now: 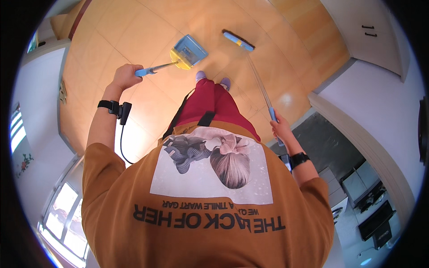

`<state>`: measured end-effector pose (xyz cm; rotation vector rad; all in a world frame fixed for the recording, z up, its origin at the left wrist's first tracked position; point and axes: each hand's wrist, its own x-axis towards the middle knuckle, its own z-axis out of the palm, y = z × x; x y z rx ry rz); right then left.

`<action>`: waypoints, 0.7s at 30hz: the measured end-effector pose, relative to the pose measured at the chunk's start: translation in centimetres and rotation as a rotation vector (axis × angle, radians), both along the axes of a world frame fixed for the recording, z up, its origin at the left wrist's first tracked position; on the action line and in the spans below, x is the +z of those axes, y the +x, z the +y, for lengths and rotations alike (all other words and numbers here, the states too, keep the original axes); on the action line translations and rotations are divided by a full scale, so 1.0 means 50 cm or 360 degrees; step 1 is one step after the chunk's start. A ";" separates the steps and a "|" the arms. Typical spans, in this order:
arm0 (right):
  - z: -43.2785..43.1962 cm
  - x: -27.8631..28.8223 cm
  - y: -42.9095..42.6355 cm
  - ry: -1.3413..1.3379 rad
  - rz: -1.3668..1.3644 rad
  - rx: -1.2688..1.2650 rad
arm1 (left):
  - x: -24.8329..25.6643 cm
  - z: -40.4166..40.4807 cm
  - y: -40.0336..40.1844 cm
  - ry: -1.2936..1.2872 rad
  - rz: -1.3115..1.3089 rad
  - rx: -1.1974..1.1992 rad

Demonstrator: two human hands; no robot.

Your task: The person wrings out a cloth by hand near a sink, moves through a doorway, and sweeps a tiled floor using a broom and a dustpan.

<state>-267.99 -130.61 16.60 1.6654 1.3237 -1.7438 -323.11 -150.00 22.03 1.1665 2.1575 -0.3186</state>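
My left hand (pixel 127 77) grips the blue handle end of a long-handled dustpan (pixel 194 50). Its blue pan, with a yellow toothed back part, rests on the tiled floor just ahead of my feet, its open side facing right. In my right hand (pixel 281 127) is the blue grip of a broom (pixel 238 41). The broom's metal pole runs forward to a blue head with a yellow middle and dark bristles. That head is at the floor to the right of the dustpan, apart from it. Whether the pan holds any dirt is too unclear to tell.
Orange floor tiles (pixel 140 37) spread ahead and to both sides. A pale cabinet (pixel 368 20) with dark handles stands front right. White walls (pixel 375 90) flank me. A doorway at right shows a dark floor (pixel 325 140) beyond; a bright window (pixel 63 214) is rear left.
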 end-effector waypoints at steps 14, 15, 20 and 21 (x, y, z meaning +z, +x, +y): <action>-0.018 -0.018 -0.062 -0.0089 0.0030 -0.0806 | -0.011 -0.001 -0.001 0.0089 -0.0016 -0.0280; -0.033 -0.026 -0.097 -0.0121 -0.0007 -0.0740 | -0.016 0.002 -0.004 0.0107 -0.0037 -0.0315; -0.159 0.009 -0.249 -0.0228 0.0018 -0.0342 | -0.040 -0.009 -0.006 0.0033 -0.0106 -0.0355; -0.180 0.021 -0.269 -0.0280 0.0010 -0.0270 | -0.045 -0.012 -0.009 0.0031 -0.0120 -0.0349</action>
